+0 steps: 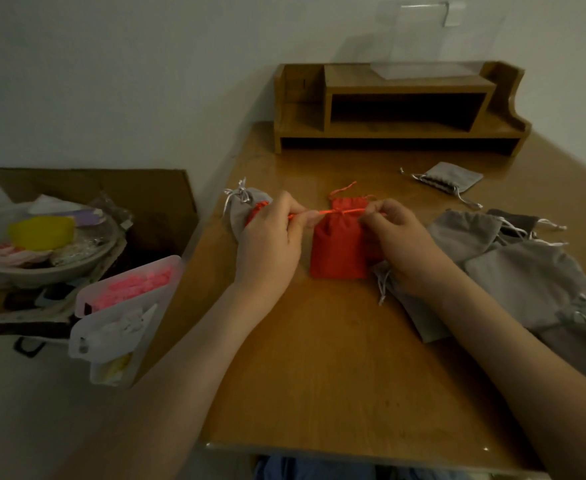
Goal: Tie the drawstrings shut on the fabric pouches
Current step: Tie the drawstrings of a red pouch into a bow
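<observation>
Red pouch: lay at mid-frame on the table, neck gathered, between the two hands.
Drawstring: ran taut and level across the neck, from one hand to the other.
Left hand: pinched the string's left end between thumb and fingers.
Right hand: pinched the right end the same way.
Risk, slip: the thin string could slide out of either pinch if the pull became uneven.
Risk, drag: nothing pinned the pouch down, so a one-sided tug would likely skid it sideways.
Risk, loose knot: if tension dropped before the knot seated against the neck, the mouth could reopen.
Risk, snag: the right wrist lay over a grey pouch at lower right, and its loose cord might catch.
Hidden, knot: too blurred and dim to tell whether a knot was formed.
Hidden, fingertips: mostly covered by the backs of the hands.
Hidden, left side: a second red item sat behind the left hand, largely covered.
Cut off: the grey pile ran out of the right edge.
</observation>
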`<state>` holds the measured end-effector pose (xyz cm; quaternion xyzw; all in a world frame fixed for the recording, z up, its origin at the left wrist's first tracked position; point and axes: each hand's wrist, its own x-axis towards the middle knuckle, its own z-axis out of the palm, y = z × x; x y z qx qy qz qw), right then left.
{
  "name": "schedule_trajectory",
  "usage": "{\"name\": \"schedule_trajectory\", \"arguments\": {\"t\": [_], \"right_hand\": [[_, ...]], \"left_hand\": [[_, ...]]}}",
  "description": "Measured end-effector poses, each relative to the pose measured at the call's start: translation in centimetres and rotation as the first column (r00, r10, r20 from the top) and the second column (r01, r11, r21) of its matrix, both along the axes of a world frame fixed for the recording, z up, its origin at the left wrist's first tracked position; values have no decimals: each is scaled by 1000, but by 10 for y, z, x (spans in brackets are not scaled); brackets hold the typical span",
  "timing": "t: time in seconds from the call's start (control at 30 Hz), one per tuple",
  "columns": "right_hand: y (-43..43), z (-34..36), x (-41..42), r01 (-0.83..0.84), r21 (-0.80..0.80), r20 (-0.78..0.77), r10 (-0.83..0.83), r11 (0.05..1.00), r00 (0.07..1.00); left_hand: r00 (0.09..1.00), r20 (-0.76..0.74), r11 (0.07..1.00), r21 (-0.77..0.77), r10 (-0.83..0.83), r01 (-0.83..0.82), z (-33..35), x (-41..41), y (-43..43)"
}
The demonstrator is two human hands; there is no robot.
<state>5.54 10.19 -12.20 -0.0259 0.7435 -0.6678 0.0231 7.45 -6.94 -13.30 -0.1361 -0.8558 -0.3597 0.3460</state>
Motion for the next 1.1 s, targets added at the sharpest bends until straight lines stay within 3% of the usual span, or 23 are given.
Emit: {"name": "schedule_trajectory", "arguments": {"t": [0.2, 0.33, 0.5, 0.67, 0.83, 1.1], "right_hand": [[-1, -4, -4, 162, 39, -81, -159, 986, 984], [4, 1, -3, 167, -14, -198, -166, 986, 966], [6, 10, 6, -58, -4, -329, 54, 998, 943], [-4, 14, 18, -341, -117, -151, 323, 933, 934], [-5, 9, 16, -423, -163, -144, 403, 891, 904], [3, 6, 9, -496, -260, -96, 489, 828, 867]], "left_hand": [[996, 36, 995, 63, 80, -82, -1, 0, 2], [997, 70, 997, 75, -32, 27, -3, -1, 2], [988, -8, 986, 63, -155, 155, -2, 1, 7], [987, -149, 997, -46, -66, 60, 1, 4, 7], [968, -248, 995, -95, -23, 0, 2, 4, 8], [991, -93, 993, 54, -101, 106, 4, 9, 10]]}}
